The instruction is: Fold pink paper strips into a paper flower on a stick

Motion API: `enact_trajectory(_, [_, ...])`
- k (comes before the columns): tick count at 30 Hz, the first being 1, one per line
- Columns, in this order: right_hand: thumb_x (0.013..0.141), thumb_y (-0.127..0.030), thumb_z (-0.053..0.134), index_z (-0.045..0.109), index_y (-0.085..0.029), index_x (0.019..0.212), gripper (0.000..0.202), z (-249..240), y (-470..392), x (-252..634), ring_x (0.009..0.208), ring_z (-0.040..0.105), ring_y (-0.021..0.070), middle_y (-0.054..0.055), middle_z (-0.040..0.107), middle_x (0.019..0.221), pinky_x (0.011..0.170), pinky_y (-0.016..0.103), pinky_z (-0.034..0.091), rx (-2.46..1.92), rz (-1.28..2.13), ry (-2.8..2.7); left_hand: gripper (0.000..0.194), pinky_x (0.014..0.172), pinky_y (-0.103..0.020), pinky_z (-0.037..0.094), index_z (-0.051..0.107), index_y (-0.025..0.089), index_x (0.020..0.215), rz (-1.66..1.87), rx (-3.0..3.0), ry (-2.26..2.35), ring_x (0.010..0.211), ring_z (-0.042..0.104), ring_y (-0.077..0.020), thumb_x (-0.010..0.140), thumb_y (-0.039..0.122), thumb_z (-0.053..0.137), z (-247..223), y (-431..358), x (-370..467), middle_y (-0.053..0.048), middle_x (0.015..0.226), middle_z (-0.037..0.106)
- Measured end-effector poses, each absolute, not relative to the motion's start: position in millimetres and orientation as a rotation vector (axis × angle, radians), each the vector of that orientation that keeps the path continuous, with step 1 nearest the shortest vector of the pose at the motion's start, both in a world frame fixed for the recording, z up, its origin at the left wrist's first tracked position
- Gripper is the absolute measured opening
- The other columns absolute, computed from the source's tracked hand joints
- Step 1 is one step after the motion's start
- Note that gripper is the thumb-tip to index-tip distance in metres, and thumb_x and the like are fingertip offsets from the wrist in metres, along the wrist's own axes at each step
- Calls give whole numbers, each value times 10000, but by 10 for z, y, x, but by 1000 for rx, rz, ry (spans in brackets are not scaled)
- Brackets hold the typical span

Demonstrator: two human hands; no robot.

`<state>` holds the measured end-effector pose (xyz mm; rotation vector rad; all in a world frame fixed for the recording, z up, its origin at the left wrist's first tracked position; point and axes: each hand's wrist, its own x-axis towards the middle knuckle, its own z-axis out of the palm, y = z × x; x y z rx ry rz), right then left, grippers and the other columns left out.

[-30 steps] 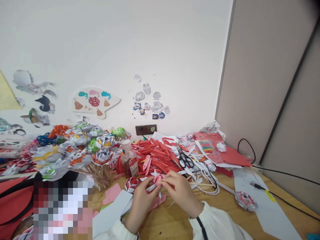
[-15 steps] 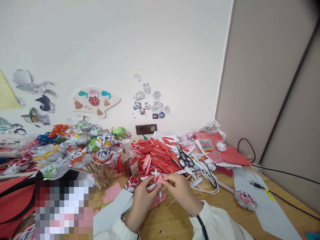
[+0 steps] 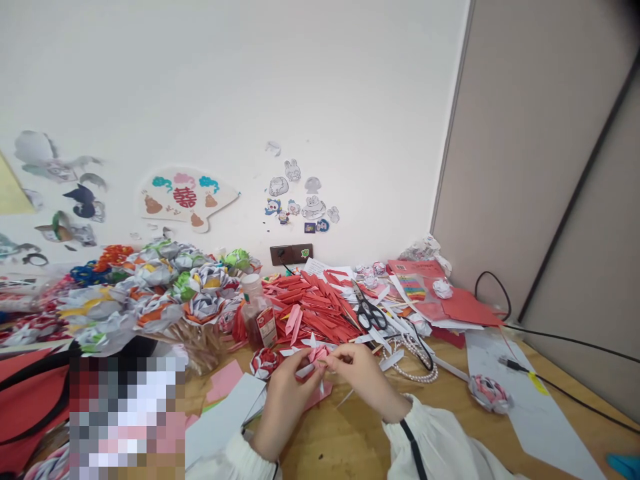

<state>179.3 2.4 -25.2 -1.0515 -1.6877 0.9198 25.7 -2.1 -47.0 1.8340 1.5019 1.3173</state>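
A small pink and white folded paper flower [image 3: 318, 354] is pinched between my two hands just above the wooden table. My left hand [image 3: 291, 387] grips it from the left, thumb and fingers closed on its side. From the right, my right hand [image 3: 354, 368] presses thumb and forefinger against its pink folds. White paper points stick out above and below the fingers. Close to my left hand lies a red and white paper flower [image 3: 265, 363]. Beneath the hands is a pink paper piece [image 3: 318, 396]. My fingers hide part of the flower.
Behind the hands are a heap of red folded paper strips [image 3: 320, 310], a glue bottle [image 3: 253, 303] and black-handled scissors [image 3: 371, 315]. Many paper flowers [image 3: 165, 287] stand at left. A bead string [image 3: 417, 373], a pink and white flower [image 3: 489, 393] and a cable [image 3: 565, 393] lie at right.
My right hand has shifted slightly, its fingers now closer over the pink folds. The flower has turned or tilted a little. The view has moved slightly.
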Motion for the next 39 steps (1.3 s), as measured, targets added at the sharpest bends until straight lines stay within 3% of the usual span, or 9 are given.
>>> enact_trajectory(6, [693, -232, 622, 685, -150, 653, 111, -266, 20, 1780, 583, 547, 140, 16, 644, 620, 544, 217, 391, -1089, 940, -1662, 331, 738, -331, 508, 645, 149, 939, 1324, 1833, 1521, 805, 650, -228, 635, 278, 619, -470, -20, 250, -92, 908, 699])
enact_trajectory(12, [702, -211, 662, 651, -175, 627, 83, -274, -14, 1763, 631, 530, 141, -3, 600, 626, 573, 226, 366, -1174, 596, -1765, 348, 688, -325, 503, 649, 141, 924, 1305, 1817, 1573, 740, 645, -224, 616, 302, 635, -478, -17, 248, -77, 818, 705])
enact_trajectory(20, [815, -207, 574, 589, -178, 725, 96, -228, -83, 1798, 742, 509, 153, 13, 581, 749, 671, 258, 366, -983, 254, -1975, 330, 615, -296, 509, 649, 134, 886, 1303, 1784, 1516, 686, 635, -212, 619, 325, 621, -386, -42, 261, -58, 756, 703])
enact_trajectory(26, [832, -242, 558, 615, -182, 811, 86, -168, -71, 1846, 748, 513, 142, 10, 572, 769, 665, 238, 370, -932, 311, -2041, 334, 635, -304, 520, 645, 136, 890, 1335, 1747, 1481, 702, 649, -217, 611, 319, 636, -386, -30, 249, -68, 785, 711])
enact_trajectory(39, [814, -208, 568, 614, -180, 708, 119, -176, -39, 1843, 645, 505, 108, -24, 544, 673, 582, 204, 326, -1080, 366, -1998, 300, 652, -298, 509, 654, 144, 868, 1317, 1802, 1477, 694, 649, -206, 612, 297, 632, -387, -43, 273, -64, 778, 715])
